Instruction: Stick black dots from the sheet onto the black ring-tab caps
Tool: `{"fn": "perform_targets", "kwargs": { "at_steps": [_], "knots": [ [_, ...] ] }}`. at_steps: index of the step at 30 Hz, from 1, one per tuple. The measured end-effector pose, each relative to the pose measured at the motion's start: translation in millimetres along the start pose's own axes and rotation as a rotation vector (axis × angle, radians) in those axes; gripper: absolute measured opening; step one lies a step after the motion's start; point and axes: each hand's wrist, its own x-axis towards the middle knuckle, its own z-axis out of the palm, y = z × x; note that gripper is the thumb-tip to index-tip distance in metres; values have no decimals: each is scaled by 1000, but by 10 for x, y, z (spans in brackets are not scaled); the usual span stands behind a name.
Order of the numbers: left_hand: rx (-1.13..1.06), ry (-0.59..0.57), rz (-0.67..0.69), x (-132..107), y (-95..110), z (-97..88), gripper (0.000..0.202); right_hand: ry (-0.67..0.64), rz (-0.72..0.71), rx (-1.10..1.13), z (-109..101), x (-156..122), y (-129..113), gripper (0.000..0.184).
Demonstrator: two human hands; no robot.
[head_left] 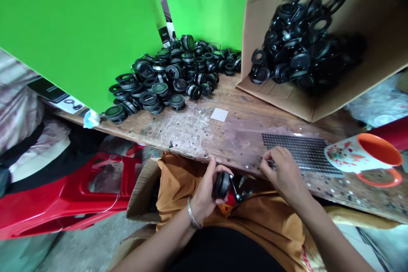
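My left hand [205, 191], with a metal bangle at the wrist, grips a black round wheel-like part [221, 184] just off the table's front edge. A thin shiny metal arm with a black end sticks out from that part toward the right. My right hand [285, 172] is closed in a pinch at the table edge; anything between its fingertips is too small to make out. Beside it lies a clear sheet with rows of small black dots [296, 151]. The two hands are apart.
A heap of similar black round parts [178, 72] rests against a green panel [79, 21]. More lie in a tipped cardboard box [270, 97]. An orange-lined mug [347, 153] stands at right, a white paper square [219, 114] mid-table, a red plastic chair [79, 191] at left.
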Motion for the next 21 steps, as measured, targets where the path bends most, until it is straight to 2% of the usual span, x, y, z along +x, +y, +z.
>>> {"fn": "perform_targets", "kwargs": {
  "at_steps": [3,7,15,21],
  "knots": [
    [56,11,33,-5,-16,15,69,-56,-37,285,4,-95,-355,12],
    [119,44,45,8,-51,35,68,-148,13,395,124,-159,-633,15],
    [128,67,27,6,-74,70,64,-82,-28,328,265,-212,-578,15],
    [32,22,-73,-11,-48,90,57,4,-206,189,229,-318,-649,10]
  ]
}}
